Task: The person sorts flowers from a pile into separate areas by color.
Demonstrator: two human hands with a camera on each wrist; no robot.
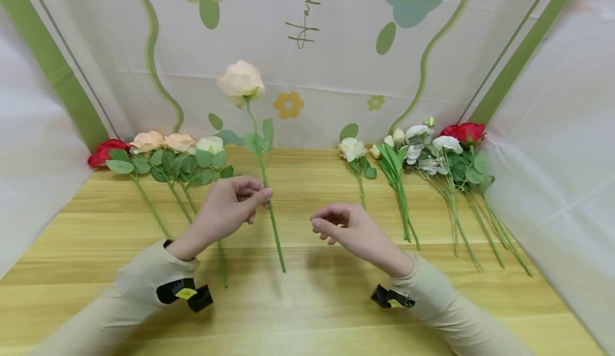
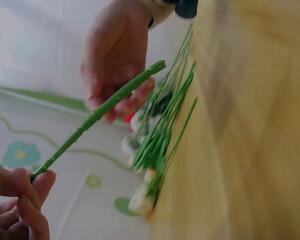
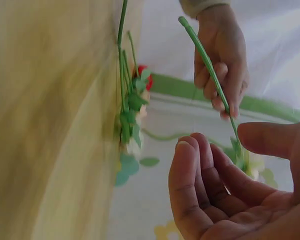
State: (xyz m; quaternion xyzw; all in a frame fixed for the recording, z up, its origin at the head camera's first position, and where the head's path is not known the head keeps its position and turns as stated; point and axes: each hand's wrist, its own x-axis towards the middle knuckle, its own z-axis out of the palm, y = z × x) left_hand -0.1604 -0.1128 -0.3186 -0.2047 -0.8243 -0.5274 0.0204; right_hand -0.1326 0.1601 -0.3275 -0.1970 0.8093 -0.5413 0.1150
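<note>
A cream-peach artificial rose stands nearly upright above the table, its bloom high and its stem slanting down to the right. My left hand pinches that stem between thumb and fingers, below the leaves. In the left wrist view the cut end of the green stem juts out past the fingertips. To the right of the rose, my right hand hovers over the table with loosely curled fingers and holds nothing. The right wrist view shows a gap between its thumb and fingers.
On the left lies a row of a red rose, peach roses and a white one. A white rose, tulips, white blooms and a red rose lie right. A printed cloth hangs behind the wooden table.
</note>
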